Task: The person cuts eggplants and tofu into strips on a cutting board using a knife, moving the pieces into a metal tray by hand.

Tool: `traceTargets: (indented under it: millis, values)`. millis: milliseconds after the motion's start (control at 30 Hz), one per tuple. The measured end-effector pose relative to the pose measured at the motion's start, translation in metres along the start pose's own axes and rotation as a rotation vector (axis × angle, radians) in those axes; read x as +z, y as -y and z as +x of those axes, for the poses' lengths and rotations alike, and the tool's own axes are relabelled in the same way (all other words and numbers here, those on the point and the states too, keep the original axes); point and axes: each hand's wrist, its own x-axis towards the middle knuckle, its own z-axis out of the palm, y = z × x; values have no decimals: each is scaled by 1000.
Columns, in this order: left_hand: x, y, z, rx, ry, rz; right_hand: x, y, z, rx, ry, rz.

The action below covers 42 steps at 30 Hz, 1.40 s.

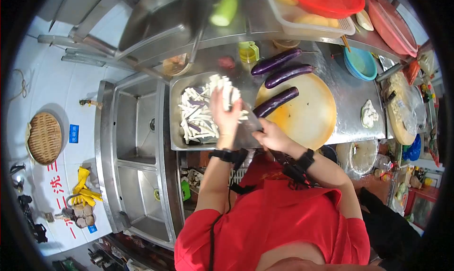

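My left hand (224, 111) is over a metal tray (176, 129), cupped against a bunch of cut eggplant strips (230, 92). More white strips, some edged with purple skin, fill the tray below. My right hand (272, 135) grips a cleaver (250, 123) by its handle, the blade reaching towards the strips and partly hidden by my left hand. A whole eggplant (276, 102) lies on the round cutting board (312, 112), just beyond the cleaver. Two further eggplants lie behind it, one eggplant (288, 76) overlapping the board's far edge and another eggplant (274, 62) farther back.
A double sink (137, 124) stands left of the tray. Behind the eggplants is a yellowish handled jug (247, 52). A crumpled white cloth or bag (369, 114) and a blue basin (360, 63) are to the right. The overhead shelf holds a pale green vegetable (224, 10) and a red basin (328, 0).
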Motion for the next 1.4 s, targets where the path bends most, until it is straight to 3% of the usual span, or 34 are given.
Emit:
traceTargets:
  millis: [100,167,267,333,367,400,467,533,600,633,700,767,867,1000,1167,1400]
  values:
    - [-33,63,-1,-277,41,174,14,26,17,34,38,-18]
    - [-47,67,-4,-361,37,309,17,30,25,79,15,39]
    - [-56,28,-3,167,181,196,16,35,27,64,79,77]
    - [-54,16,-2,393,432,401,21,22,33,65,121,106]
    - [-51,24,3,307,437,508,21,15,34,50,165,129]
    - [-47,44,2,172,304,514,17,9,31,56,141,135]
    - [-51,91,-4,151,21,709,5,-5,18,25,64,181]
    - [-55,75,5,58,-12,643,-19,-20,-5,37,-99,211]
    - [-35,42,11,155,49,383,-42,-40,-36,113,-270,171]
    - [-16,28,7,186,168,259,-55,-56,-49,117,-366,92]
    - [19,-7,-1,163,607,195,-70,-96,-76,91,-520,-52]
    - [48,-18,-21,226,731,248,-81,-123,-105,69,-533,-297]
    - [64,-5,-40,71,827,329,-76,-137,-137,111,-428,-498]
    - [73,5,-50,-23,887,219,-57,-150,-152,236,-437,-663]
    - [95,-18,-70,87,806,192,-70,-141,-157,161,-773,-578]
    - [101,-33,-93,227,697,109,-66,-108,-146,131,-574,-756]
